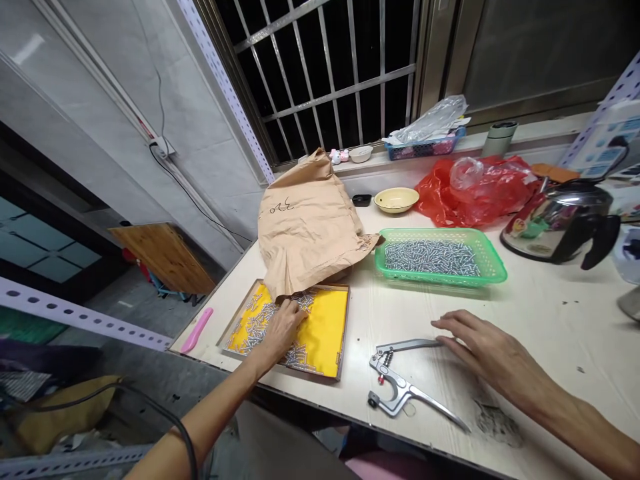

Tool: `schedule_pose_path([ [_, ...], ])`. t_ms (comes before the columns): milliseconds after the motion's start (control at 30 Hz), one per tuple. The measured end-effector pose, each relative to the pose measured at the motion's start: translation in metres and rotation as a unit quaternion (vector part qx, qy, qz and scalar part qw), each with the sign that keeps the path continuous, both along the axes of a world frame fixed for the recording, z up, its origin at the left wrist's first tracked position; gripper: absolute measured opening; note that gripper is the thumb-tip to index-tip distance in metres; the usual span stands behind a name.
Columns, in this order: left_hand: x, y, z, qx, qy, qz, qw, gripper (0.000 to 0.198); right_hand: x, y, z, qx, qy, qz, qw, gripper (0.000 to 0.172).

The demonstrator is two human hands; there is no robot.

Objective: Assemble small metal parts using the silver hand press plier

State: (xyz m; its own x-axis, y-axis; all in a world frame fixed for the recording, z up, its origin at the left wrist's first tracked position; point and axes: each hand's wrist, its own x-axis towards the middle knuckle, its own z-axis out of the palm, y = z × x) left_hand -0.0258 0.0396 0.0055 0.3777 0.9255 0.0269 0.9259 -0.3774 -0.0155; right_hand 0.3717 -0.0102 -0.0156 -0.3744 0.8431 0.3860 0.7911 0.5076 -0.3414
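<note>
My left hand point(286, 326) reaches into a shallow tray point(345, 333) with a yellow bottom, its fingers down among many small silver metal pieces point(257, 330). The fingertips are partly hidden, so what they hold cannot be made out. A large brown paper bag point(310, 220) lies over the tray's back edge, just beyond that hand. My right hand point(480, 343) hovers palm down with fingers extended, at the handle end of silver hand pliers point(400, 390) lying on the table. Behind it, a green basket point(440, 278) holds many similar metal pieces.
A pink tool point(197, 331) lies at the table's left edge. Farther back are a yellow bowl point(396, 200), red plastic bags point(470, 193) and a kettle point(560, 220). A blue basket point(425, 148) and a bottle point(500, 138) stand on the windowsill.
</note>
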Motion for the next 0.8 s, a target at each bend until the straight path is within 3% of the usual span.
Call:
schedule_pose_path([
  [167, -0.007, 0.000, 0.000, 0.001, -0.022, -0.003, 1.000, 0.022, 0.008, -0.028, -0.009, -0.061, 0.028, 0.008, 0.998, 0.024],
  [300, 0.003, -0.003, 0.007, -0.016, -0.119, 0.077, 0.990, 0.015, -0.004, -0.053, -0.008, -0.128, 0.053, 0.037, 0.990, 0.025],
  [400, 0.034, -0.015, 0.015, -0.122, -0.293, 0.182, 0.931, 0.020, -0.017, -0.067, -0.010, -0.162, 0.040, 0.047, 0.985, 0.021],
  [467, 0.062, -0.030, 0.016, -0.211, -0.373, 0.200, 0.881, 0.027, -0.024, -0.072, -0.013, -0.174, 0.020, 0.045, 0.984, 0.020],
  [533, 0.090, -0.046, 0.012, -0.268, -0.399, 0.185, 0.857, 0.028, -0.029, -0.075, -0.017, -0.179, 0.000, 0.037, 0.983, 0.018],
  [633, 0.119, -0.064, -0.001, -0.308, -0.399, 0.168, 0.847, 0.026, -0.030, -0.074, -0.022, -0.169, -0.019, 0.016, 0.985, 0.021],
  [800, 0.135, -0.072, -0.025, -0.366, -0.410, 0.198, 0.812, 0.026, -0.023, -0.072, -0.025, -0.135, -0.039, -0.004, 0.990, 0.020],
])
